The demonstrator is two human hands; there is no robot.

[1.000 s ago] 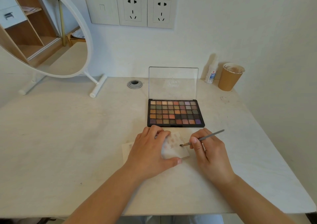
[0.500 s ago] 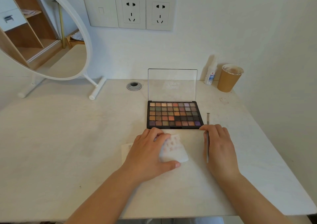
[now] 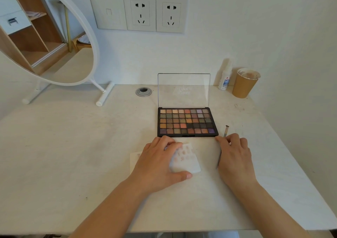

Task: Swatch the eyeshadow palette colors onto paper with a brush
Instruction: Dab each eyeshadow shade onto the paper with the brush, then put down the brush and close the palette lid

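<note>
Head view: one palette, lid up, on tabletop; one paper just before it; one brush. Left hand flat, pressing paper. Right hand over brush, grip loosely curled, whether grasping cannot tell.

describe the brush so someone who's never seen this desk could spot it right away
Start at the open eyeshadow palette in the middle of the desk. Just off its near right corner lies the right hand. The brush is the thin grey stick running under it, bristle tip poking out beyond the fingers.
</note>
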